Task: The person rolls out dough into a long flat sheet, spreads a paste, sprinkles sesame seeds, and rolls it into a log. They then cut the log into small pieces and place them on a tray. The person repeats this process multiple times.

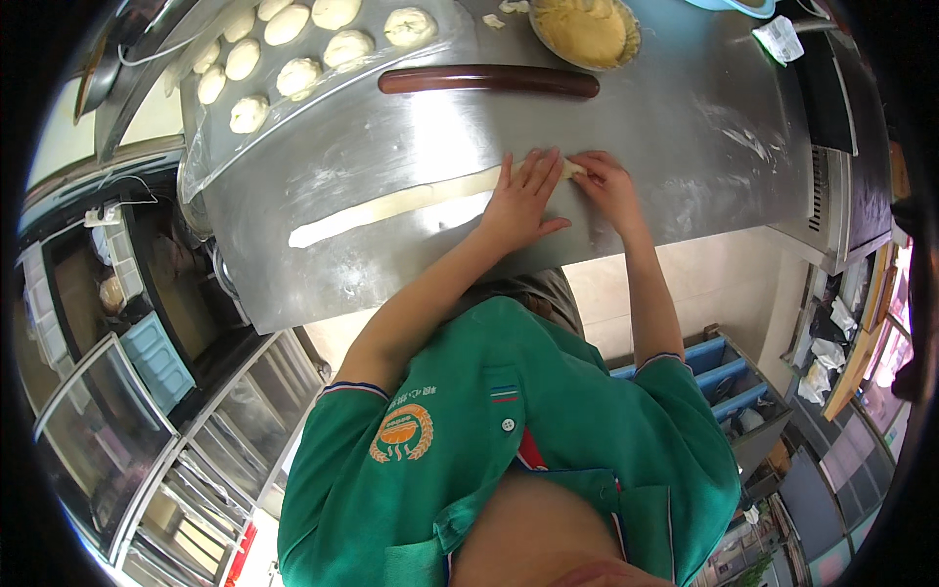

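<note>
A long flattened strip of pale dough lies across the stainless steel worktop. It runs from a whiter, wider end at the left to a narrow end under my hands. My left hand rests palm down on the strip near its right end, fingers extended and thumb pointing right. Just beside it, my right hand pinches the strip's right tip between thumb and fingers. Beyond the strip lies a dark brown wooden rolling pin, touched by neither hand.
Several round dough pieces sit on a plastic-covered surface at the back left. A round pan of yellow dough-like material stands behind the rolling pin. A white and green packet lies far right, near a metal appliance.
</note>
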Tool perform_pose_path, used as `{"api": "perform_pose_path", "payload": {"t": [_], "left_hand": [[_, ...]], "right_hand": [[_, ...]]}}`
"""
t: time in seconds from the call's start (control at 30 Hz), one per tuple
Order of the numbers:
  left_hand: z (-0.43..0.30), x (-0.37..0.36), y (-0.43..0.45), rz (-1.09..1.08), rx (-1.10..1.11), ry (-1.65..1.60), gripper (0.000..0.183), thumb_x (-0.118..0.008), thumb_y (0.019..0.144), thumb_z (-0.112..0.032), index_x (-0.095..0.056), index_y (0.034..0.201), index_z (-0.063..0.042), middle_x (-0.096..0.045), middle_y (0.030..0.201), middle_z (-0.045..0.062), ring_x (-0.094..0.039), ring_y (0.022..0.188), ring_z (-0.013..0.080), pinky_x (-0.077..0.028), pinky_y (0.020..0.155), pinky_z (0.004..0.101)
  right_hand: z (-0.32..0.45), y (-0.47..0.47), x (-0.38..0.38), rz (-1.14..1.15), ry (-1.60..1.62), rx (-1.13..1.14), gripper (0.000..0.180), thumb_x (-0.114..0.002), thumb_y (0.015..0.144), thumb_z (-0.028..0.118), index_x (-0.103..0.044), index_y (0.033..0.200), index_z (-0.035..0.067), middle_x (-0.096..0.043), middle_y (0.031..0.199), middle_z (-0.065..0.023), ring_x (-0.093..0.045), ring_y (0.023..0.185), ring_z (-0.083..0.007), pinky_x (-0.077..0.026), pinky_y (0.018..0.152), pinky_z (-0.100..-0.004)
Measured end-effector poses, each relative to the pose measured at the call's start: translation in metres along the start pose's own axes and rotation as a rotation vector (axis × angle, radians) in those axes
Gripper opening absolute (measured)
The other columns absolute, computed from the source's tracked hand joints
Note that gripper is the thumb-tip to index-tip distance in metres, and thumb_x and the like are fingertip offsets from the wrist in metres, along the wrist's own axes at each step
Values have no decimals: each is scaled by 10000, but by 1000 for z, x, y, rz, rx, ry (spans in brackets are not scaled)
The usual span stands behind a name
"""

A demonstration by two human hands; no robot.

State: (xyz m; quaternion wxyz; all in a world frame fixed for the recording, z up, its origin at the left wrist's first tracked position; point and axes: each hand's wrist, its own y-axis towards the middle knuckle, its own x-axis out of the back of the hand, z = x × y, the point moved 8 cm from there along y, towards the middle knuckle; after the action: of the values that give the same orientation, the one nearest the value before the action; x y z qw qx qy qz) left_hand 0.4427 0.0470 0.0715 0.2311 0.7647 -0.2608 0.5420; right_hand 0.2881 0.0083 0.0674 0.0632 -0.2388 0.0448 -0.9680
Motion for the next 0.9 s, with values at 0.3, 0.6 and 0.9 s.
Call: {"api": "perform_pose_path", "payload": {"t": [0.3, 0.6, 0.9], "left_hand": [[-26, -9, 28, 3, 11, -43, 996, -706, 793, -621, -411, 1513, 2, -350, 1602, 144, -321, 1467, 398, -206, 1164, 704], [-29, -17, 32, -6, 56, -44, 980, -715, 794, -596, -417, 1519, -7, -330, 1615, 151, -287, 1478, 423, -170, 1140, 752], [-23, -29, 25, 53, 81, -28, 990, -639, 844, -664, -340, 1573, -64, -323, 1631, 158, -256, 1511, 425, -153, 1171, 737]], "right_hand": [[-22, -2, 16, -110, 37, -155, 215, -731, 884, 97, -714, 1081, 16, -734, 936, -123, -703, 805, -215, -566, 754, -317], [-16, -4, 20, -154, 16, -110, 158, -712, 887, 60, -726, 1040, 27, -705, 939, -121, -677, 803, -210, -549, 722, -324], [-1, -5, 16, -172, -96, 7, 181, -690, 881, 5, -737, 1054, 28, -722, 951, -142, -705, 812, -244, -552, 711, -351]]}}
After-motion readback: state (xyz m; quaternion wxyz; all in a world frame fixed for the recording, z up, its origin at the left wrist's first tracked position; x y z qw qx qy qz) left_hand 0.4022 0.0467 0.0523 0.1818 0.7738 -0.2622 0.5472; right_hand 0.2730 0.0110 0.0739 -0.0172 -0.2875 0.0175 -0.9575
